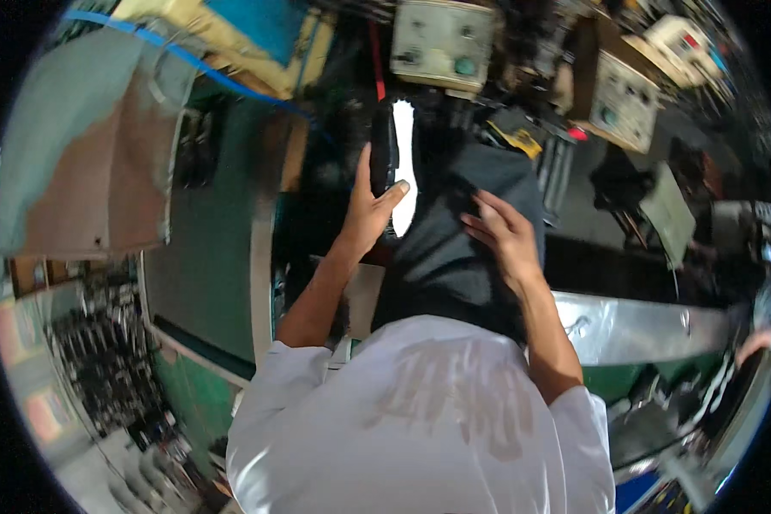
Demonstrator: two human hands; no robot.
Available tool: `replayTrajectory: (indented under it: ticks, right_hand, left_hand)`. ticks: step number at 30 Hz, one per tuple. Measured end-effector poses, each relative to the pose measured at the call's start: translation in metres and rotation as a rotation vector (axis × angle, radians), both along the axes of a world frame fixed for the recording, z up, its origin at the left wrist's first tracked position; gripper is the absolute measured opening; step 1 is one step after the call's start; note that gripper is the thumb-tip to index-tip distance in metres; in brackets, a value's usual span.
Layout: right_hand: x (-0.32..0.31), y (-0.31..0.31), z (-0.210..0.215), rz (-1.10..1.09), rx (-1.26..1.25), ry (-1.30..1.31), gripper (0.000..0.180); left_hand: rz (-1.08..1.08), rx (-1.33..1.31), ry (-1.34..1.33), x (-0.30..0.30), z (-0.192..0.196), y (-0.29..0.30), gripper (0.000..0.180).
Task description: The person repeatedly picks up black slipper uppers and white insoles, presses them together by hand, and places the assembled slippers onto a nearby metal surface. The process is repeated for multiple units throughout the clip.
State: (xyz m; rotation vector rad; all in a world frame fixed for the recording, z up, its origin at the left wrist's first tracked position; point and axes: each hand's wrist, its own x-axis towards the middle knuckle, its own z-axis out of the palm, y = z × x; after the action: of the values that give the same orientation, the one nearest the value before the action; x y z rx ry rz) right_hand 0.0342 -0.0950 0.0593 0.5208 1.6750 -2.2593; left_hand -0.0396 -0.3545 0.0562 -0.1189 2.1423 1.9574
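My left hand is closed around a black shoe, held lengthwise away from me. Its bright white sole-shaped face shows along the right side, and my thumb presses on it near its closer end. What lies under the shoe is too dark to make out. Over my dark trousers, my right hand has its fingers loosely bent and apart. Nothing shows between them.
Ahead stands a pale control box with a green button; another box is farther right. A metal tray lies at my right. On the left are a cloth-draped box and a green-topped table. Several dark shoes stand at lower left.
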Motion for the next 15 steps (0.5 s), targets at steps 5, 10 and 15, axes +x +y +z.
replayTrajectory:
  ticks: [5,10,15]
  right_hand:
    - [0.034,0.078,-0.037,-0.149,0.09,-0.207,0.058]
    - [0.064,0.156,-0.061,-0.351,0.164,-0.323,0.053]
    - [0.055,0.164,-0.049,-0.38,0.29,-0.403,0.054]
  left_hand:
    - [0.245,-0.562,-0.159,-0.062,-0.048,-0.16,0.107]
    - [0.353,-1.216,-0.059,-0.113,-0.102,-0.315,0.1]
    - [-0.062,-1.891,0.113,-0.127,-0.172,-0.414,0.09]
